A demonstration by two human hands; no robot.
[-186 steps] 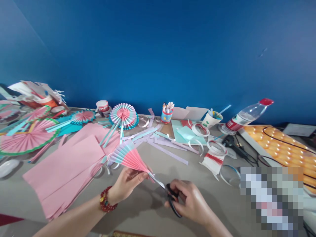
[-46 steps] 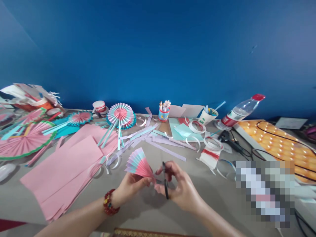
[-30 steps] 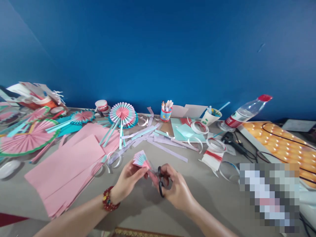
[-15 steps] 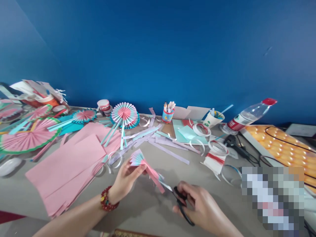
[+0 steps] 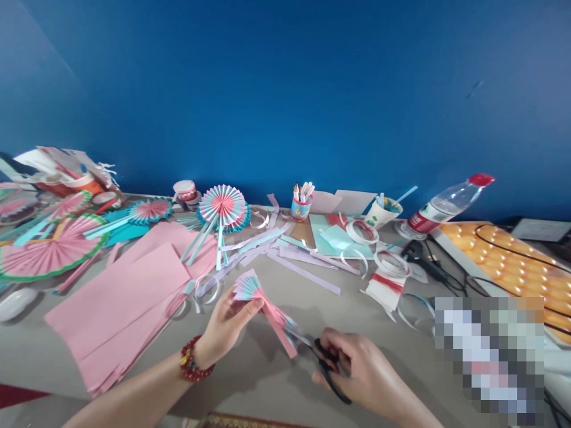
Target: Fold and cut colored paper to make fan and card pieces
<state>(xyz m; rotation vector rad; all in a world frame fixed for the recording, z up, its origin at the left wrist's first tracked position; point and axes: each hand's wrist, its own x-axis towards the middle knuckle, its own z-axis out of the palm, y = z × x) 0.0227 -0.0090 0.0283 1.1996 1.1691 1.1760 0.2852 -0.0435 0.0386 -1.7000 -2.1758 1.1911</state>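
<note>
My left hand, with a red beaded bracelet at the wrist, pinches a pleated paper fan in pink, lilac and light blue at its middle. One pleated end spreads out above the fingers; the other hangs down to the right. My right hand is closed around the black handles of a pair of scissors. The scissor blades reach left to the lower pleats of the fan and touch or overlap them; whether paper lies between the blades is hard to make out.
Pink paper sheets lie at the left, near finished round fans. Lilac strips are strewn behind my hands. A pen cup, tape rolls, a plastic bottle and a lit orange panel stand toward the back and right.
The fan's lower part has fanned slightly apart at the scissor blades. Both hands keep nearly the same place and grip; the whole view has shifted a little.
</note>
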